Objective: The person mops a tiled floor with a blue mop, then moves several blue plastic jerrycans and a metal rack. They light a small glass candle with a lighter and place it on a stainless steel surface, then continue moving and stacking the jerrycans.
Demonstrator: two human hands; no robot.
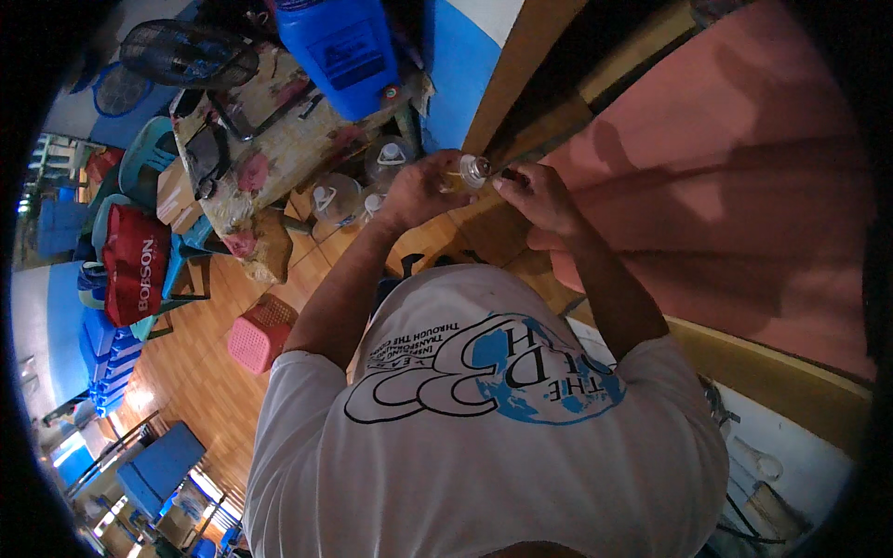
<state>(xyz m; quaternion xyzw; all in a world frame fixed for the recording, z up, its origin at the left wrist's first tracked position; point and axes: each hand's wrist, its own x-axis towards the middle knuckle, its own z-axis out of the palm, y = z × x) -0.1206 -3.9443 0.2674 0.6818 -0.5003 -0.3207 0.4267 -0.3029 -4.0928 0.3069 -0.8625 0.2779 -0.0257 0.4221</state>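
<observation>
My left hand (420,193) is closed round a small, clear, glassy thing (473,171) with a shiny ridged end and a yellowish tint. Whether it is a bottle or a bulb I cannot tell. The ridged end points right, toward my right hand (539,193). Those right fingers are pinched together close beside it, with a small dark thing (509,175) at their tips, too small to name. Both hands are in front of my body, above the tiled floor (326,270). Clear plastic jugs (337,200) stand on the floor beyond my left forearm.
A table with a flowered cover (265,149) stands ahead left, bearing a blue jerrycan (339,56) and a black fan (189,53). A pink cloth (716,186) spreads at the right over a wooden frame. A pink basket (263,333) and a red bag (137,265) are at the left.
</observation>
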